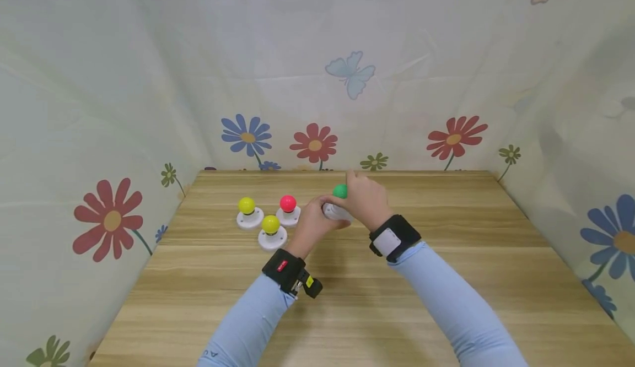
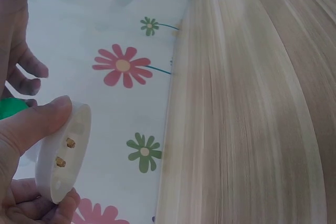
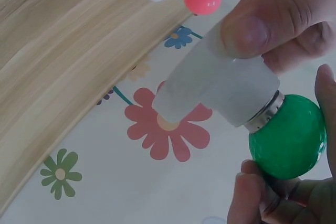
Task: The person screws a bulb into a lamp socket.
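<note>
My left hand (image 1: 316, 222) grips a white round lamp holder (image 3: 210, 77) by its base, lifted above the table. Its hollow underside, with two brass-coloured bits inside, faces the left wrist camera. A green light bulb (image 3: 289, 137) sits in the holder's mouth, and a strip of its metal collar shows there. The fingers and thumb of my right hand (image 1: 369, 199) pinch the bulb's round glass. In the head view that hand partly covers the bulb (image 1: 340, 191).
Left of my hands, three white lamp holders stand on the wooden table (image 1: 446, 295), bearing a red bulb (image 1: 288, 203), a yellow bulb (image 1: 246, 205) and a nearer yellow bulb (image 1: 270, 224). A flowered curtain (image 1: 387, 108) hangs behind the table and at both sides.
</note>
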The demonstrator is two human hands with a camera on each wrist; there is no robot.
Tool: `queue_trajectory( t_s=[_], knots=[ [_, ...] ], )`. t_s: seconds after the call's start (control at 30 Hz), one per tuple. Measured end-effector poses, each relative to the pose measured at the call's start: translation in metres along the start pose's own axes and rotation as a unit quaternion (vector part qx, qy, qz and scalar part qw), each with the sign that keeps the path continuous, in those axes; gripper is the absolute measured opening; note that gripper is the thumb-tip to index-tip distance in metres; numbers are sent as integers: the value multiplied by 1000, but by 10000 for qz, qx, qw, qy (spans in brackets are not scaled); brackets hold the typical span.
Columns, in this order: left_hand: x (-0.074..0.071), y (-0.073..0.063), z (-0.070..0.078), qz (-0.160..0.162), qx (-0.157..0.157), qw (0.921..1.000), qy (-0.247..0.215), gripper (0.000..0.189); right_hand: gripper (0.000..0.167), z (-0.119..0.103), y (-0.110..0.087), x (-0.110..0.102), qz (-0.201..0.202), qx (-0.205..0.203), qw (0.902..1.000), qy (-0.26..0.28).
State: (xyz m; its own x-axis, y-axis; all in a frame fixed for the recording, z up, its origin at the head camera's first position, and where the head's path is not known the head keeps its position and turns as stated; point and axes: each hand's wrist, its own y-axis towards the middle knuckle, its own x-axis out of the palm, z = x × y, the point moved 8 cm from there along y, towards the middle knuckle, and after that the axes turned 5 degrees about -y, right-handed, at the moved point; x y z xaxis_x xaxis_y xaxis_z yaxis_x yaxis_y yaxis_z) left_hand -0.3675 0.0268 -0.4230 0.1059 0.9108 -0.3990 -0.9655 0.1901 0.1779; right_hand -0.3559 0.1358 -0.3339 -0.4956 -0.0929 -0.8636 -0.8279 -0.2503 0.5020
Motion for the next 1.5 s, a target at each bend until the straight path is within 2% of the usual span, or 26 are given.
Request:
queue_trajectory(
  t_s=[0.07,0.17,0.27,0.33,0.43,0.5,0.6,0.67,0.73,0.9,1.0,1.1,1.2,1.27,1.33,1.4,1.5],
  knots=[
    [0,0,0,-19,-4,10000,1,63,69,1,1,2,-163,-53,9997,171],
    [0,1,0,-52,-28,10000,64,68,55,3,3,6,-665,-221,9928,971],
    [0,2,0,-68,10,9998,180,72,39,2,6,8,-1203,-561,9709,1993],
    [1,3,-1,-85,42,9997,207,74,38,0,7,7,-1493,-846,9536,2473],
    [1,2,-1,-94,57,9998,183,74,43,-3,7,5,-1811,-1145,9364,2781],
    [1,1,-1,-97,61,9998,153,75,48,-3,7,5,-1966,-1152,9313,2843],
    [1,0,0,-85,78,9998,178,75,66,0,7,8,-2056,-999,9323,2804],
    [1,0,0,-65,98,9997,230,75,79,2,7,10,-2055,-761,9367,2733],
    [1,1,0,-52,117,9995,284,74,88,4,6,11,-1975,-490,9461,2521],
    [2,1,0,-79,105,9996,240,72,81,8,2,12,-1497,43,9747,1658],
    [2,0,0,-103,64,9998,170,71,69,7,2,12,-1304,111,9813,1413],
    [2,0,1,-98,78,9997,187,71,54,5,4,12,-1374,-50,9749,1752],
    [2,1,1,-54,132,9995,289,70,39,1,7,10,-1539,-516,9579,2367],
    [2,1,1,-36,177,9993,334,71,38,-1,8,8,-1646,-844,9438,2739],
    [2,1,1,-48,201,9992,335,71,39,-2,8,6,-1690,-1113,9348,2919],
    [3,2,1,-69,213,9993,309,72,40,-2,8,5,-1718,-1248,9292,3025],
    [4,2,1,-111,166,9994,285,73,41,-1,7,6,-1751,-1317,9259,3076]
  ],
)
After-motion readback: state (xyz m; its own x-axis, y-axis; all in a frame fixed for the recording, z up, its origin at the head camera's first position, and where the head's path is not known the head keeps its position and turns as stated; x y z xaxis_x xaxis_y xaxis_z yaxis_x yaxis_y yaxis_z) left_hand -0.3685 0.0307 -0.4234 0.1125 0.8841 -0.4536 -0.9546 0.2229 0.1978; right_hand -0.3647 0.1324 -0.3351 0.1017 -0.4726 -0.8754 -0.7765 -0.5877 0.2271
